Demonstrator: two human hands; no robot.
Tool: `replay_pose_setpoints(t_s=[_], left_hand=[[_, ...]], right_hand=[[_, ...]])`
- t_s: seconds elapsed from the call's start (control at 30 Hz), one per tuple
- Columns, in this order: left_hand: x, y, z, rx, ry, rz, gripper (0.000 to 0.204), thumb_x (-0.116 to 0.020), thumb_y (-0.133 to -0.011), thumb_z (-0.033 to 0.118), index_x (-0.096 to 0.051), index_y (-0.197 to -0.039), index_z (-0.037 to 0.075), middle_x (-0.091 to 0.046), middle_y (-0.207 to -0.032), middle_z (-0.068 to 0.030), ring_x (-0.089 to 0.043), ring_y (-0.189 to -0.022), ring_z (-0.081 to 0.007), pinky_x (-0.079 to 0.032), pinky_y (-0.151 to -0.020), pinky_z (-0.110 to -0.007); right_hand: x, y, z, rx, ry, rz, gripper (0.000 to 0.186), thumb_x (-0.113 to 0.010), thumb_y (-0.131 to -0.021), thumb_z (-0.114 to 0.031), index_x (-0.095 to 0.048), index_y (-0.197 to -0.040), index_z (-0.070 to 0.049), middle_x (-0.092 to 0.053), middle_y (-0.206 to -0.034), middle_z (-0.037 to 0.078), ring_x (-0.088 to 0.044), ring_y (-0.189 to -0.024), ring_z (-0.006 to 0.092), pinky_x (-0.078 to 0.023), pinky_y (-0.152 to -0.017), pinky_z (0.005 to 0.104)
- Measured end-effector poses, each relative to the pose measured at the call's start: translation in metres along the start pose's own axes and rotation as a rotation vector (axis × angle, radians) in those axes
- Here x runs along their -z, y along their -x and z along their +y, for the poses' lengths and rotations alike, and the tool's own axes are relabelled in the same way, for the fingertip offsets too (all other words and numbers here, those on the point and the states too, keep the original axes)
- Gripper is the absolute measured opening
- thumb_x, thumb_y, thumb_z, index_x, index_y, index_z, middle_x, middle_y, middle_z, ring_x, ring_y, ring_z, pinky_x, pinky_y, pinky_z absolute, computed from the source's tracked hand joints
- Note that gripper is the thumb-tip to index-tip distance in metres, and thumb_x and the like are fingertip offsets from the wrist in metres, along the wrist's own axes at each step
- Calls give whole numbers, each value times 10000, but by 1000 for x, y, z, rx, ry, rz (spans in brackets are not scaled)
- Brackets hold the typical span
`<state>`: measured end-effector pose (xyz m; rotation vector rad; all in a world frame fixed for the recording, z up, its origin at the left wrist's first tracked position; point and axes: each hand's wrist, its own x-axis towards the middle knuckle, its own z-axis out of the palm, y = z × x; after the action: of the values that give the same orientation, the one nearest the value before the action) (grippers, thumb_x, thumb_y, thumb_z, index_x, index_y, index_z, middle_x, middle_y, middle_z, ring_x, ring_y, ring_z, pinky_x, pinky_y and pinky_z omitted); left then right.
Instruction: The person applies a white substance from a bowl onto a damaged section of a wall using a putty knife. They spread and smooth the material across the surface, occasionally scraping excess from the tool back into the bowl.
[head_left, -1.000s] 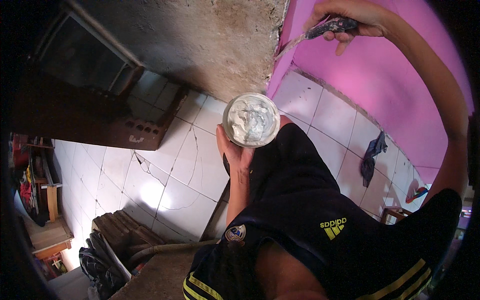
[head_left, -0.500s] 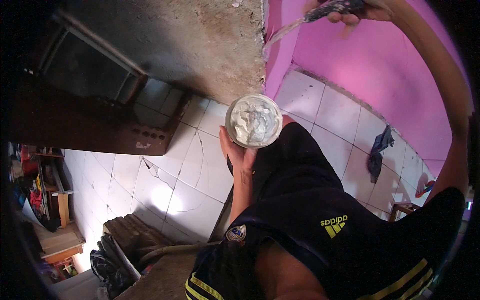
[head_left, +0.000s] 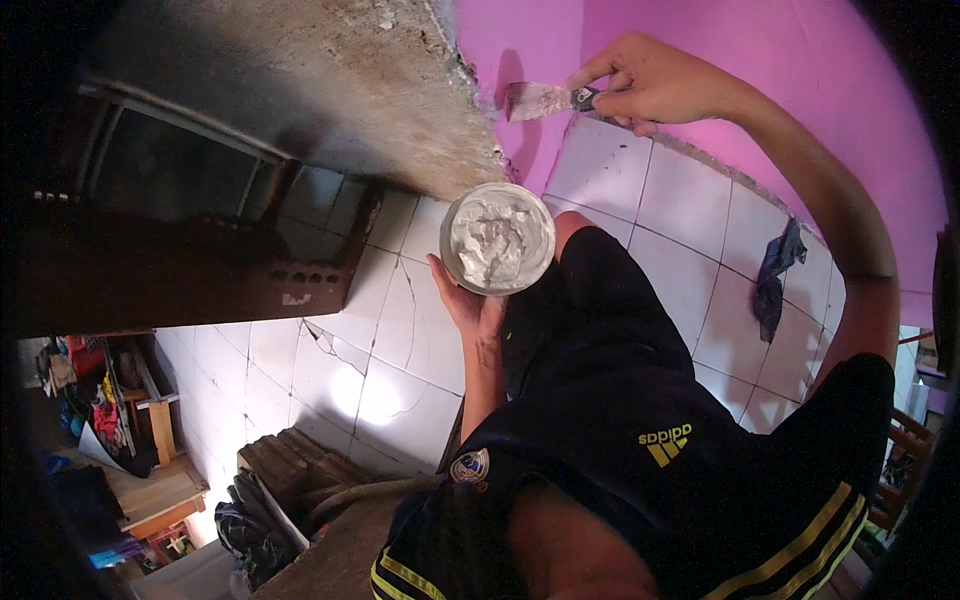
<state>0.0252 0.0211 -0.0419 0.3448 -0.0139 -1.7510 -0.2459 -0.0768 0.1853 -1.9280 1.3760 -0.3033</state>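
Observation:
My left hand [head_left: 476,318] supports a round, open tub [head_left: 549,250] from below and from its near side, with the fingers partly hidden beneath it. Inside lies a thick white paste [head_left: 497,238] with an uneven, scooped surface. Up at the right, my right hand [head_left: 665,85] grips a putty knife [head_left: 538,101] by its dark handle. The blade is smeared with pale residue and points left, close to the narrow pink wall face [head_left: 530,45] beside the rough edge. Whether the blade touches that wall I cannot tell.
A bare, rough grey wall [head_left: 330,90] meets the pink wall [head_left: 780,70] at a chipped corner. White floor tiles [head_left: 600,170], some cracked, lie below. A dark cloth [head_left: 775,275] rests on the floor at right. A dark wooden cabinet [head_left: 200,275] stands at left.
My right hand has come down and nearer with the putty knife, from the top of the view to beside the corner. The tub has stayed nearly in place in my left hand.

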Motion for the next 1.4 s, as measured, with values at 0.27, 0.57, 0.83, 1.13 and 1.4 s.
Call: replay_pose_setpoints(t_s=[0.27, 0.57, 0.83, 1.13, 1.4], left_hand=[[-5, 2, 0, 0, -63, 21, 673, -433, -916, 541, -377, -1372, 49, -390, -1401, -151, -392, -1273, -327, -320, -1070, -496], [-9, 2, 0, 22, -83, 32, 678, -412, -917, 554, -364, -1383, 63, -384, -1407, -144, -385, -1279, -322, -313, -1076, -486], [-20, 5, -3, -19, -263, 54, 693, -403, -911, 571, -364, -1384, 65, -385, -1406, -144, -384, -1281, -317, -314, -1073, -498], [-13, 3, -1, 34, -106, 59, 675, -409, -911, 562, -375, -1381, 78, -389, -1408, -134, -385, -1281, -321, -307, -1077, -498], [-14, 5, 1, 89, -29, 48, 676, -433, -901, 563, -388, -1376, 85, -383, -1415, -134, -381, -1285, -327, -302, -1080, -497]], right_hand=[[-14, 0, -13, 35, -83, 24, 388, -521, -820, -81, -595, -1192, 6, -573, -632, 50, -552, -494, 92, -472, -491, 226], [-29, 22, -24, 151, -178, 94, 359, -517, -857, -51, -592, -1206, -17, -601, -693, 70, -543, -500, 97, -468, -502, 241], [-27, 30, -29, 295, 60, 210, 350, -596, -769, -90, -637, -1114, -41, -635, -738, 168, -604, -602, 249, -471, -591, 347], [-27, 39, 4, 407, 213, 441, 367, -600, -692, -86, -647, -1055, -62, -603, -720, 207, -610, -651, 353, -467, -612, 434], [-62, 29, 30, 344, 335, 492, 486, -611, -716, -98, -563, -1199, -76, -620, -719, 182, -619, -658, 351, -491, -632, 452]])
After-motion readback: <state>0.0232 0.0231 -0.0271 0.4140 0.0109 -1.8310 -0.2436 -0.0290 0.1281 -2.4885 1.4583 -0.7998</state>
